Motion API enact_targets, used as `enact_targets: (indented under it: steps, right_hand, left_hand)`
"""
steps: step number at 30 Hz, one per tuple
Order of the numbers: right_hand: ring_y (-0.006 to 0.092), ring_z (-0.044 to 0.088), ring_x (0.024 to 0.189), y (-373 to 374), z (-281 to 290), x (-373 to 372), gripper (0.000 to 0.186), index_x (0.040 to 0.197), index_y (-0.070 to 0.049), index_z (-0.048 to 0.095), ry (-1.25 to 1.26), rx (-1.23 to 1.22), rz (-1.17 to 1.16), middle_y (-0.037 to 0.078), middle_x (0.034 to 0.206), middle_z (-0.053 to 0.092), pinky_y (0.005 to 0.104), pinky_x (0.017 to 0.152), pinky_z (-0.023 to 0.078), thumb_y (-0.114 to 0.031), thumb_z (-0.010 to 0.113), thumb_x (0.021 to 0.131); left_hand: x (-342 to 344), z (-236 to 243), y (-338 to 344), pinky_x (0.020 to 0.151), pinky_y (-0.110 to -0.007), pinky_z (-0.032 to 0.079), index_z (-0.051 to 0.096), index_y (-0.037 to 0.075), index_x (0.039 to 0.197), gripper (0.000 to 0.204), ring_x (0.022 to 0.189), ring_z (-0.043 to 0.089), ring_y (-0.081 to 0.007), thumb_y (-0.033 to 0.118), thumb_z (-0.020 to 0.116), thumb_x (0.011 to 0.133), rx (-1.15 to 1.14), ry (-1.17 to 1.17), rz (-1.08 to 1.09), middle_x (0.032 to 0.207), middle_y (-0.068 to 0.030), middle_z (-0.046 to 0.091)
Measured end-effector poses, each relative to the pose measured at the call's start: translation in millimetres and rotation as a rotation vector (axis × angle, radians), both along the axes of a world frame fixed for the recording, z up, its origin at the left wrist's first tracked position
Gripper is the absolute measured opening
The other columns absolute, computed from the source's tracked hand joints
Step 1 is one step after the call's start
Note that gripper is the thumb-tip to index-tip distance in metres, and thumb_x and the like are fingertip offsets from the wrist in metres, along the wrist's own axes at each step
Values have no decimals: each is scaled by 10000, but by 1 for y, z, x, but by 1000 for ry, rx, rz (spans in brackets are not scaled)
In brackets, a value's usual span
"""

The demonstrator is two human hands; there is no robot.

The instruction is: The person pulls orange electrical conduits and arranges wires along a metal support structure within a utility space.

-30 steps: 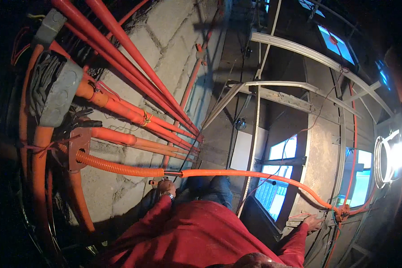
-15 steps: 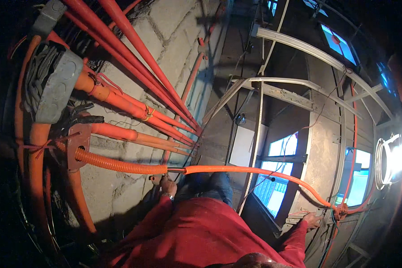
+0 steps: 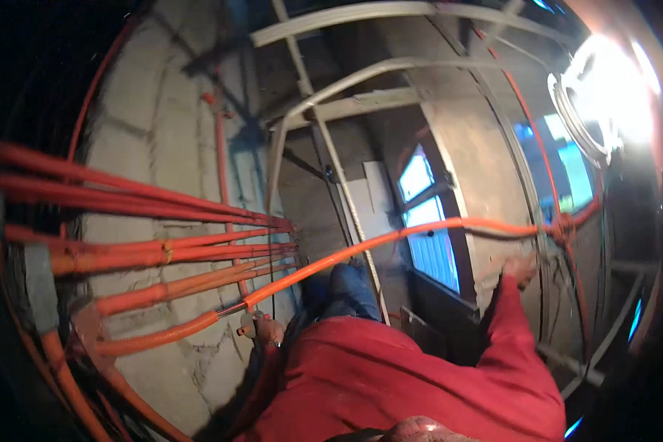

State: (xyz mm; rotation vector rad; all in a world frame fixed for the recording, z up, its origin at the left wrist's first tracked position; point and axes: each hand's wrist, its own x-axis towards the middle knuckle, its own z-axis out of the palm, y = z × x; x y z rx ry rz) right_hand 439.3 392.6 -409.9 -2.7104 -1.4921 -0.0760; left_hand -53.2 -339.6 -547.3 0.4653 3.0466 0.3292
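An orange flexible conduit (image 3: 361,254) crosses in front of me, from the left wall to an orange junction (image 3: 563,230) on the right. At the left it meets a ribbed orange conduit piece (image 3: 158,335); dark wires (image 3: 231,309) show in the short gap between them. My left hand (image 3: 269,331) is low beside this gap, closed around a small object with an orange end (image 3: 247,325) whose kind I cannot make out. My right arm reaches out, and my right hand (image 3: 519,271) lies against the edge of the wall panel, fingers stretched out and somewhat blurred, below the conduit.
Red and orange pipes (image 3: 147,254) run along the block wall (image 3: 129,140), with a grey box (image 3: 41,287) at their left end. Metal framing (image 3: 346,81) spans overhead. A bright lamp (image 3: 604,96) glares at upper right. A window (image 3: 429,221) lies beyond the conduit.
The view has swung, moving the boxes and pipes toward the left edge. My right hand appears higher in view and farther below the junction. My left hand remains by the conduit gap.
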Motion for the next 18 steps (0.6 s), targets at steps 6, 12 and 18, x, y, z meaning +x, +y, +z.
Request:
enact_targets:
  steps: [6, 12, 18]
  right_hand:
    - [485, 306, 1478, -13, 19, -17, 701, 1609, -342, 301, 37, 117, 9, 308, 1609, 269, 712, 1116, 285, -513, 565, 983]
    - [493, 297, 1464, -23, 44, -31, 675, 1600, -321, 320, 76, 129, 20, 306, 1561, 307, 722, 1109, 276, -455, 555, 983]
    - [501, 306, 1482, -26, 58, -46, 670, 1605, -282, 333, 127, 86, 7, 323, 1636, 227, 737, 1101, 279, -427, 548, 987]
  left_hand:
    - [-22, 39, 42, 678, -515, 508, 743, 48, 779, 355, 812, 679, -416, 330, 606, 946, -175, -317, 309, 830, -221, 707]
    - [-6, 59, 64, 745, -553, 524, 708, -84, 938, 497, 886, 684, -491, 342, 470, 1033, -43, -69, 322, 973, -320, 713]
    - [-17, 73, 63, 815, -568, 521, 662, -124, 1100, 635, 959, 679, -495, 434, 360, 1090, -121, -318, 380, 1032, -332, 710]
